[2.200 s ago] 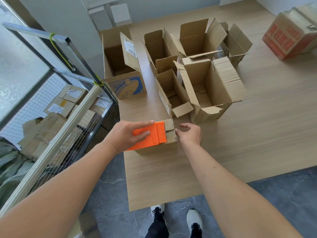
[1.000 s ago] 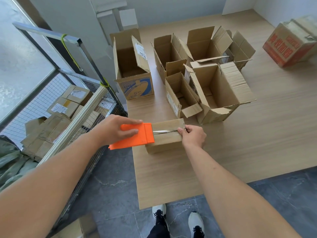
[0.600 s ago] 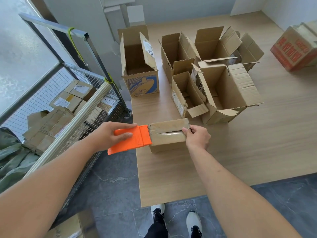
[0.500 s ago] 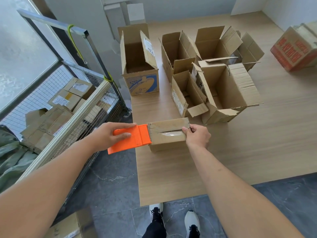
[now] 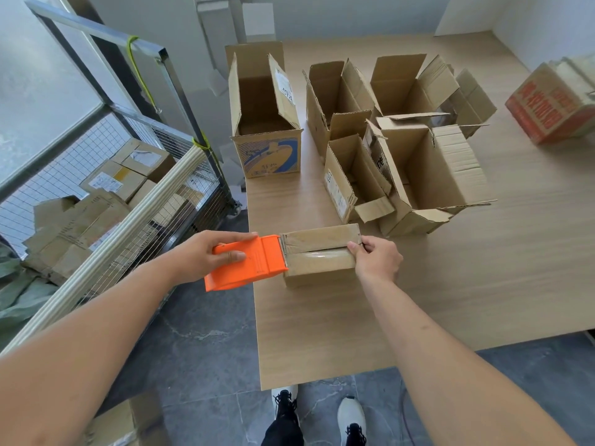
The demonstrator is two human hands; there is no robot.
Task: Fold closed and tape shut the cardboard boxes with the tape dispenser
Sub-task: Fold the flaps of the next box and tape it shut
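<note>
A small closed cardboard box (image 5: 317, 272) sits near the left edge of the wooden table (image 5: 322, 333). A strip of clear tape runs along its top seam. My left hand (image 5: 199, 255) grips the orange tape dispenser (image 5: 244, 265), whose front edge is against the box's left end, hanging past the table edge. My right hand (image 5: 375, 257) pinches the box's right end at the seam, fingers on the tape end. Several open boxes stand behind, including a small one (image 5: 351, 181) and a large one (image 5: 428, 175).
A tall open box with a blue print (image 5: 267, 123) stands at the table's far left. A red-printed box (image 5: 553, 101) lies at the far right. A wire cage cart (image 5: 106, 194) full of taped boxes stands left of the table. My feet (image 5: 318, 410) are below the near edge.
The dispenser has travelled left along the box top, from over the box to past its left end, laying tape on the seam. My right hand stayed on the right end.
</note>
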